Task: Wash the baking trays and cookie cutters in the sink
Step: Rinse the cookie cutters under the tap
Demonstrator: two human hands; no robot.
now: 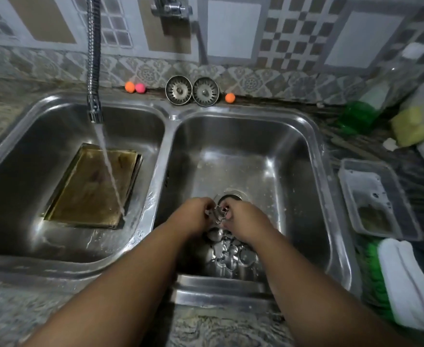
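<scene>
1. A small silver metal cookie cutter with a jagged outline (218,214) is held over the right basin of the double stainless-steel sink (316,151), just near of the drain opening (231,196).
2. The left hand (194,216) pinches the cutter's left edge and the right hand (243,221) pinches its right edge — both sets of fingers curled tight around it.
3. Below the hands, at the near end of the right basin, lies a heap of more silver metal cookie cutters (228,256).
4. In the left basin a stained, brownish rectangular baking tray (90,189) lies flat; water from the flexible chrome tap hose (93,58) lands at its near right corner.
5. On the far ledge stand two round metal sink strainers (192,90) — beside them, small orange and pink balls (135,87).
6. On the right counter sit a clear plastic container (378,199), a folded white cloth (411,281) and a yellow sponge (411,126).
</scene>
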